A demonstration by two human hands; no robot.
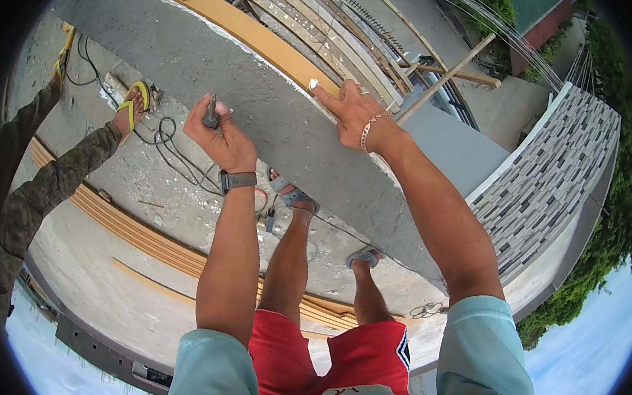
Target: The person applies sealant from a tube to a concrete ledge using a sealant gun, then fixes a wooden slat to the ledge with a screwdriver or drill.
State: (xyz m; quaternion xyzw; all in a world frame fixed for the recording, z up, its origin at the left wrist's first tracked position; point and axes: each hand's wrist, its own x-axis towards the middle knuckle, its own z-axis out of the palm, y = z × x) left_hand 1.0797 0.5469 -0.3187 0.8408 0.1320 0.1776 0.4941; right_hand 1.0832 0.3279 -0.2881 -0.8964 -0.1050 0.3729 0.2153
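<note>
My left hand (224, 143) is closed around a small dark grey piece with a narrow tip (210, 114); its exact kind I cannot tell. Something whitish shows by the fingers there. My right hand (356, 114) points its index finger over the orange-yellow board (268, 39), the other fingers bent. A white dab of paste (313, 84) is at that fingertip. Along the board's near edge runs a rough white line, where it meets the grey concrete ledge (173, 47). The left hand is above this ledge, nearer my body.
Another person's foot in a yellow flip-flop (132, 108) is at the left, near black cables (169, 145) on the floor. Long orange-brown strips (133, 226) lie behind my feet. Beyond the ledge, wooden planks (326, 35) and a patterned tile wall (548, 183) are lower down.
</note>
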